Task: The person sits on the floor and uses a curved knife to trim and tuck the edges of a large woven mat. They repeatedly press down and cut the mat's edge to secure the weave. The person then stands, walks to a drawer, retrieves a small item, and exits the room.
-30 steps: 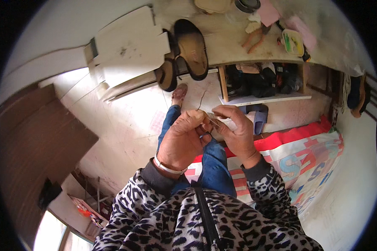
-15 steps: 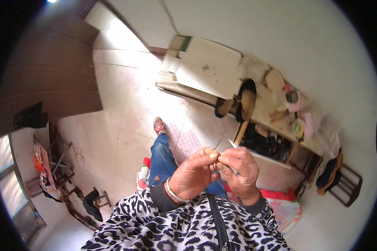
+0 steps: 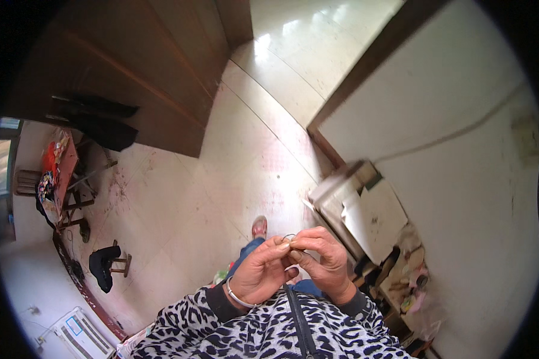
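Note:
In front of my chest, my left hand (image 3: 260,272) and my right hand (image 3: 324,258) meet at the fingertips, both closed in a pinch. A thin dark strand (image 3: 289,236) curves up in a small loop where the fingertips come together. Whether it is thread or wire is too small to tell. My left wrist carries a silver-coloured bangle (image 3: 236,294). Below the hands are my leopard-print jacket (image 3: 233,332) and its dark zip.
A cluttered cabinet (image 3: 377,215) stands along the wall on the right. A large brown door (image 3: 156,72) is at the upper left. A stool (image 3: 121,263) with dark cloth and a red-topped table (image 3: 66,170) are on the left. My shoe (image 3: 259,227) is on the pale tiled floor (image 3: 221,197).
My view has turned left, so the cabinet now lies lower right and more of the door shows. The pinched hands stay together. The white stick-like thing by my right hand no longer shows.

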Motion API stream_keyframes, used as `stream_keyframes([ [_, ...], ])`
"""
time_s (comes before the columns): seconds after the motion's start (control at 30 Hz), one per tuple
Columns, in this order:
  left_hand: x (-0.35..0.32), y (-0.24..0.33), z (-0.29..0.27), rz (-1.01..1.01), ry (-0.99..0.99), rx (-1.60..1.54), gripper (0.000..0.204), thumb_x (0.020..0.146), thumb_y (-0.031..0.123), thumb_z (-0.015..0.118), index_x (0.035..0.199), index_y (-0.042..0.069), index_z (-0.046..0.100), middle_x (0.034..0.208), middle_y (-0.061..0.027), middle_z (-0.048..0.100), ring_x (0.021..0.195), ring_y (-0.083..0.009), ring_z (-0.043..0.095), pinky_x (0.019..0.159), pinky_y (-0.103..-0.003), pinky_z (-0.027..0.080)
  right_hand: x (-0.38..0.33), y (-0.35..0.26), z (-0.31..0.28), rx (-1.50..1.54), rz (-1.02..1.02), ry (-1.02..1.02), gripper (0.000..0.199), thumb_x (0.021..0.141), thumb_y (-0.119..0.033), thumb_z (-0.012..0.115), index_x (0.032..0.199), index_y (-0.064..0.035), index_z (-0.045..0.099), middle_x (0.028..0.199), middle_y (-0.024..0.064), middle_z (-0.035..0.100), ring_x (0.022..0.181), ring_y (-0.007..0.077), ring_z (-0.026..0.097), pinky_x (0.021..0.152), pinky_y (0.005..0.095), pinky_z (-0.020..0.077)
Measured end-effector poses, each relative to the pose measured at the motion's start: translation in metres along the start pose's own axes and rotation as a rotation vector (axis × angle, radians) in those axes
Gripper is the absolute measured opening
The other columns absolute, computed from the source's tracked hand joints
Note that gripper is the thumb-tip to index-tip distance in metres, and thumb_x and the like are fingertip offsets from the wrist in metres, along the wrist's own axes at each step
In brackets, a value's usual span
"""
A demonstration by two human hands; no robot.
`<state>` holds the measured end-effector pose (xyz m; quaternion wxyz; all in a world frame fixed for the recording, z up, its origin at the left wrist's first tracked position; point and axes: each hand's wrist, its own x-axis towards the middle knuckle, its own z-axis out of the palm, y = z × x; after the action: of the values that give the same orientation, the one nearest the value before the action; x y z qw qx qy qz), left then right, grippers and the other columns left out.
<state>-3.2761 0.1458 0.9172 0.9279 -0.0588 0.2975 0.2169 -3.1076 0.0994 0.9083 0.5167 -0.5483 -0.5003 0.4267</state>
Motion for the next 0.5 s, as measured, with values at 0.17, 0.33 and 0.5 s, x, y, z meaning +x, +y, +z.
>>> stream_keyframes([
  [0.17,0.005,0.093,0.016,0.125,-0.018,-0.02,0.01,0.101,0.021,0.058,0.107,0.014,0.06,0.105,0.0013,0.063,0.096,-0.0127,0.058,0.084,-0.035,0.045,0.112,-0.004,0.04,0.084,-0.036,-0.147,0.017,0.087,-0.002,0.072,0.104,-0.0019,0.071,0.103,0.009,0.069,0.094,0.0178,0.066,0.082,0.0286,0.0534],
  [0.33,0.018,0.175,-0.025,0.231,0.139,0.124,0.023,0.102,0.029,0.055,0.116,0.012,0.062,0.105,0.0,0.065,0.097,-0.0134,0.06,0.084,-0.032,0.046,0.213,-0.005,0.04,0.386,0.222,-0.094,0.013,0.1,-0.008,0.061,0.109,0.0013,0.062,0.101,0.0081,0.069,0.087,0.0126,0.066,0.079,0.0262,0.0544],
  [0.5,-0.033,0.347,-0.117,0.887,0.278,0.026,0.03,0.104,0.034,0.048,0.105,0.012,0.068,0.103,-0.0016,0.072,0.094,-0.014,0.066,0.074,-0.029,0.05,0.333,0.006,-0.01,0.373,0.242,-0.045,0.014,0.102,-0.013,0.058,0.105,0.001,0.055,0.094,0.0113,0.07,0.072,0.0107,0.066,0.066,0.0252,0.0568],
])
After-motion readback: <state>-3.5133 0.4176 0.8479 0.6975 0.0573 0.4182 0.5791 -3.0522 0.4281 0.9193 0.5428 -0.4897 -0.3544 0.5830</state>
